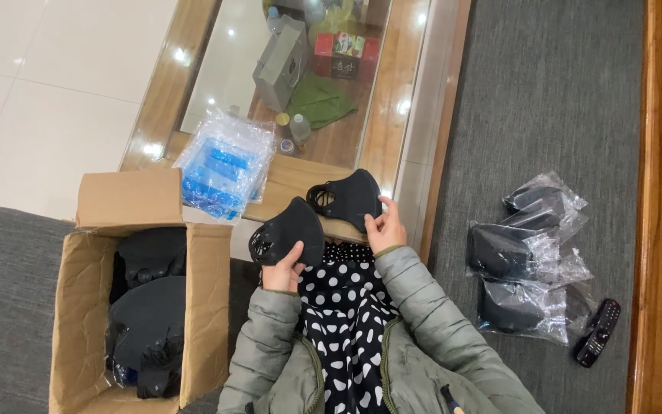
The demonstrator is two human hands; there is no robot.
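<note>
Left hand [283, 268] grasps one black mask [289, 234] and right hand [384, 228] another black mask [346, 199], both above the table [293, 180] edge; best kept apart, unfolded, edges pinched lightly.

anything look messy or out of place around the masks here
Nothing looks damaged or spilled. Each hand, left hand and right hand, holds one black mask. The bagged masks lie in a loose overlapping heap on the grey seat, with a remote control beside them.
</note>
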